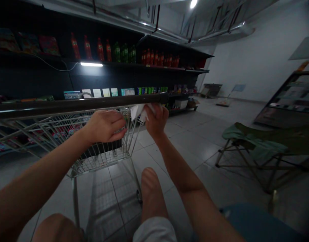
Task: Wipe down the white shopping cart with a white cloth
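Note:
A wire shopping cart (pixel 106 158) stands right in front of me, its dark handlebar (pixel 76 105) running across the view. My right hand (pixel 156 121) is closed on a crumpled white cloth or tissue (pixel 137 111), just under the right end of the handlebar. The white piece rests against the cart's corner wires. My left hand (pixel 105 126) is below the handlebar with its fingers curled at the cart's rear wires. Its fingertips are partly hidden, and it appears to grip the wire.
Shelves beyond the cart hold red bottles (pixel 100 49), green bottles (pixel 124 52) and cans (pixel 151 90). A lit tube lamp (pixel 91 64) hangs beneath one shelf. To the right are a folding cot (pixel 275 141) with a greenish cloth and a rack (pixel 285 97). My knee (pixel 151 188) is close to the cart.

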`<state>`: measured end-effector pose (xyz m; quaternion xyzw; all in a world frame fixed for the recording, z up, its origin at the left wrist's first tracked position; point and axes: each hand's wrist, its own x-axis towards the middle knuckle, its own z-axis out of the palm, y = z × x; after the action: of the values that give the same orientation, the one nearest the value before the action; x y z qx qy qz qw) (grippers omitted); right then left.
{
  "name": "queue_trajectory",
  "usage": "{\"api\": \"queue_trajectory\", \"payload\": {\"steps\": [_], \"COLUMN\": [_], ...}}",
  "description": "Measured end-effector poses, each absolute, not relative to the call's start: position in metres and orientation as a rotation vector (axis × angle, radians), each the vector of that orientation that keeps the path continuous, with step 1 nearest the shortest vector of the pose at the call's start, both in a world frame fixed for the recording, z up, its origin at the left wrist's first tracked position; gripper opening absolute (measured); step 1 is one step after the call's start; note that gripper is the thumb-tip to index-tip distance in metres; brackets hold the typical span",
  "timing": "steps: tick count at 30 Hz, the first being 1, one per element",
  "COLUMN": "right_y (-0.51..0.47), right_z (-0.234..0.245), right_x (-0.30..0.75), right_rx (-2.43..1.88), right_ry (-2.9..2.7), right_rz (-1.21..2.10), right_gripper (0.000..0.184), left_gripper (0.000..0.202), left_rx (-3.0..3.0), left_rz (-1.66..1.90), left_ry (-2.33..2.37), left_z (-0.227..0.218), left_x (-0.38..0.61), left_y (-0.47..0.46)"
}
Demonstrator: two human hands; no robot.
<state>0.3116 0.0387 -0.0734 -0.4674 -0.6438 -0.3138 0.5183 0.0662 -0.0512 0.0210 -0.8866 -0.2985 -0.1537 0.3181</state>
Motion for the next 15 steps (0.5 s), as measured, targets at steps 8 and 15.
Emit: {"api": "queue_trajectory", "payload": {"steps": [8, 15], "right_y": [0.063, 0.080], "right_z": [-0.121, -0.196], "right_x": [0.274, 0.278], "right_rx": [-1.400, -1.484], "right_ry": [-1.445, -1.710], "right_rz": [-0.407, 0.050], "right_gripper": [0.040, 0.035], "left_gripper": [0.048, 0.051], "left_rx": [-2.266, -2.338], "left_rz": [-0.522, -0.399], "left_ry": [-1.089, -1.328], "left_z": [0.030, 0.040], "left_x": [0.157, 0.163], "left_y": [0.016, 0.083]}}
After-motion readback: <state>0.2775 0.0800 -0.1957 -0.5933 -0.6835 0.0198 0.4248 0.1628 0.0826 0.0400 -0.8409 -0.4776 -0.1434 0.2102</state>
